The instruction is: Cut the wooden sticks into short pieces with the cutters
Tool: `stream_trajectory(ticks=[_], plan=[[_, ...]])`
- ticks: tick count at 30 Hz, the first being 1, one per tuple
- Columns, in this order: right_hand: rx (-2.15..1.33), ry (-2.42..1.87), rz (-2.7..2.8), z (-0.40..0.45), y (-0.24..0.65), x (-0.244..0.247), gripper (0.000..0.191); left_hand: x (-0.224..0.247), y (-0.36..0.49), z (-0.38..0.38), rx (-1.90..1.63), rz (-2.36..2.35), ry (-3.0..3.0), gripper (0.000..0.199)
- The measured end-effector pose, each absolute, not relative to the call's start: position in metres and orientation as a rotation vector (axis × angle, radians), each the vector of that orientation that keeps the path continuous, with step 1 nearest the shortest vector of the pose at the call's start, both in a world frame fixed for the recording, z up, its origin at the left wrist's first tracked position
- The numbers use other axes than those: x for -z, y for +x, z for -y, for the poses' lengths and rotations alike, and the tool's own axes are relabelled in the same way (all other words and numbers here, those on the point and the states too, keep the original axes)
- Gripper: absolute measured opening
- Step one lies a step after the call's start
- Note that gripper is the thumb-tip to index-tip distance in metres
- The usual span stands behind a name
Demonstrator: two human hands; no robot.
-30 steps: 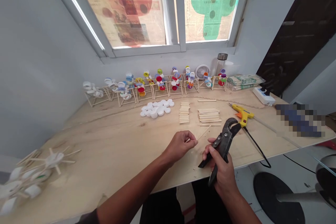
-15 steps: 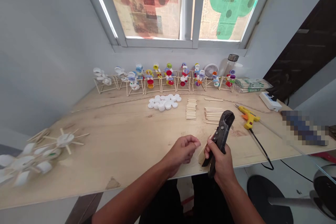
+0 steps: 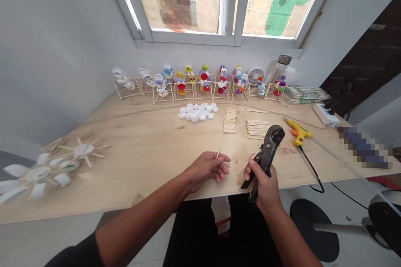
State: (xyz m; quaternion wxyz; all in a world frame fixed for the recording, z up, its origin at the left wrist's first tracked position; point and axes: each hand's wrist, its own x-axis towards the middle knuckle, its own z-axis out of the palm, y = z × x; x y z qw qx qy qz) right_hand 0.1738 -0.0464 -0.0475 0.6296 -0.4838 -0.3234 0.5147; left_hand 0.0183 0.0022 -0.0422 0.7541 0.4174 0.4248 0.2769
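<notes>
Left hand [image 3: 208, 171] is closed, pinching a short wooden stick [image 3: 218, 154] upright between its fingers. Right hand [image 3: 262, 181] is clamped around the grips of a black ratchet cutter [image 3: 270, 146], with a longer wooden stick [image 3: 247, 165] beside its jaws. The hands stay apart above the front edge of a plywood bench [image 3: 134, 150], near stacked craft sticks [image 3: 256, 128]

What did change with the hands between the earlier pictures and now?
The left hand moved left, away from the black ratchet cutter, and now pinches a short wooden stick piece. The right hand kept gripping the cutter. The yellow glue gun and stacked wooden sticks stayed in place.
</notes>
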Motion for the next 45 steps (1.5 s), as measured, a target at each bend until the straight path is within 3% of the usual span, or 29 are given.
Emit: stream_trajectory(ticks=[6, 14, 24, 45], plan=[[-1.201, -1.145, 0.775, 0.041, 0.171, 0.048, 0.021, 0.042, 0.015, 0.004, -0.408, -0.869, 1.046, 0.037], [-1.264, -1.17, 0.85, 0.04, 0.164, 0.043, 0.025, 0.028, 0.017, 0.002, -0.143, -0.624, 1.187, 0.04], [-1.16, -1.22, 0.969, 0.042, 0.166, 0.046, 0.017, 0.03, 0.019, -0.001, -0.016, -0.57, 1.135, 0.038], [-0.992, -1.225, 0.892, 0.041, 0.165, 0.05, 0.019, 0.026, 0.022, -0.002, -0.318, -0.777, 1.223, 0.036]])
